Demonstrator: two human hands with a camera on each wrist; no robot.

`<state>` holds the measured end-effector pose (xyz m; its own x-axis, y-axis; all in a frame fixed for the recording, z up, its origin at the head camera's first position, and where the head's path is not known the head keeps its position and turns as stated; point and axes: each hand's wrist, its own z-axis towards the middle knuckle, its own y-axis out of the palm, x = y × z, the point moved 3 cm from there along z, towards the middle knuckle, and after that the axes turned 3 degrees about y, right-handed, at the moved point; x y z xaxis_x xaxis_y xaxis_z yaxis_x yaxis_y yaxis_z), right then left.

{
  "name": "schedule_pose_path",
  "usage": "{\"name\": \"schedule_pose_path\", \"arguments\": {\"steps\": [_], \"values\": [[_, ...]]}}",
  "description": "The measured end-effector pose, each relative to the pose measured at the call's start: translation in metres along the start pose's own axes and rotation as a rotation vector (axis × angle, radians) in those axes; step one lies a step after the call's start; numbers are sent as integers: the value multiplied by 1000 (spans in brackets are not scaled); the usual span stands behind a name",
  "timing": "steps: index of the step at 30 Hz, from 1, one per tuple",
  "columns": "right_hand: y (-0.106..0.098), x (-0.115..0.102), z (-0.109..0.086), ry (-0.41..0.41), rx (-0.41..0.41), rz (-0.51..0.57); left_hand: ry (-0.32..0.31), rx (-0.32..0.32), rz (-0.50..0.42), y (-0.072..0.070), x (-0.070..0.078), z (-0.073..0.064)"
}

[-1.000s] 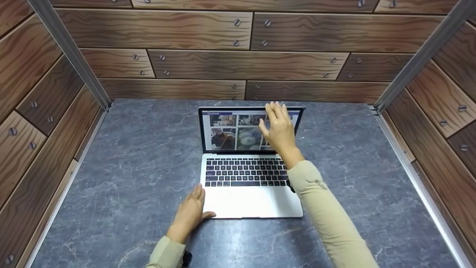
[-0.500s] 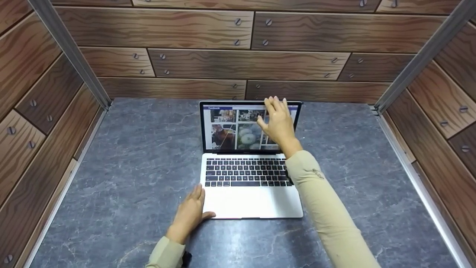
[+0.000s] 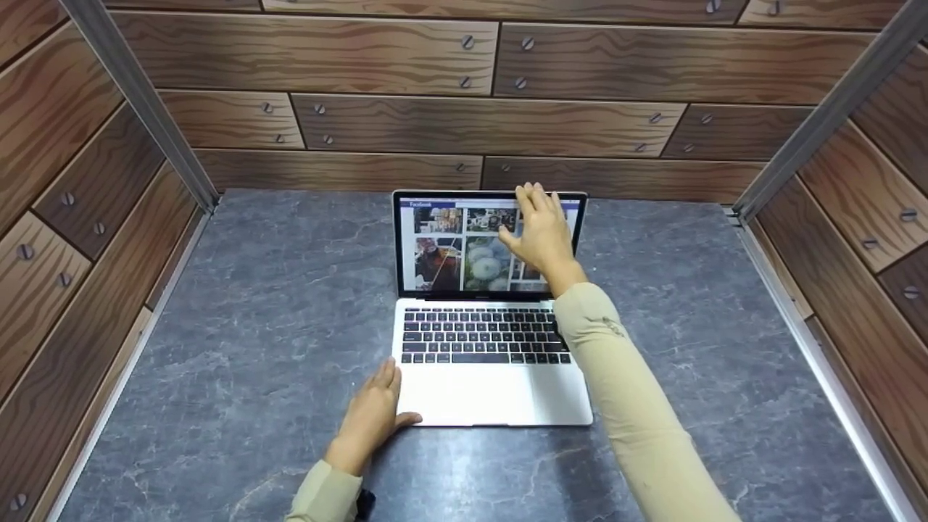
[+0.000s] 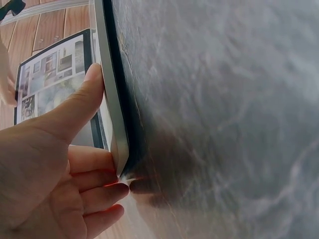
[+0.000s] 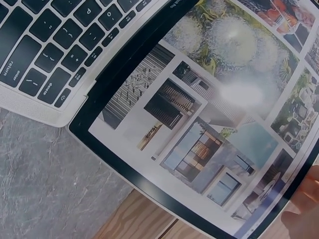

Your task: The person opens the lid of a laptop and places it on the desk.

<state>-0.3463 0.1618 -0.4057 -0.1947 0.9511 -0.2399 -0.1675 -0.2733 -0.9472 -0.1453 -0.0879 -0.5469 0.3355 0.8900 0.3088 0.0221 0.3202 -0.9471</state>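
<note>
An open laptop (image 3: 471, 391) stands on the dark marbled surface, its lit screen (image 3: 438, 250) raised and showing a grid of photos. My left hand (image 3: 371, 413) holds the near left corner of its base. In the left wrist view, the thumb of the left hand (image 4: 55, 134) lies over the base's edge, the other fingers at the corner. At the upper right of the screen, my right hand (image 3: 542, 235) has its straight fingers up against the top edge, the thumb spread in front. Only part of the right hand (image 5: 304, 206) shows in the right wrist view.
The marbled tabletop (image 3: 275, 304) spreads around the laptop. Wood-patterned panels (image 3: 399, 123) rise at the back and both sides, with metal posts (image 3: 138, 109) at the corners and a metal rail (image 3: 819, 377) along the right edge.
The screen has tilted farther back, and my right hand has moved away from me with its top edge. My left hand and the laptop base have stayed in place.
</note>
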Motion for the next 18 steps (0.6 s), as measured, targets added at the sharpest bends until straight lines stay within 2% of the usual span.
{"name": "schedule_pose_path", "arguments": {"steps": [11, 18], "values": [[5, 0, 8, 4, -54, 4, -8, -11, 7, 2, -1, 0], [14, 0, 15, 15, -73, -7, -34, -28, -16, 4, -4, -2]]}}
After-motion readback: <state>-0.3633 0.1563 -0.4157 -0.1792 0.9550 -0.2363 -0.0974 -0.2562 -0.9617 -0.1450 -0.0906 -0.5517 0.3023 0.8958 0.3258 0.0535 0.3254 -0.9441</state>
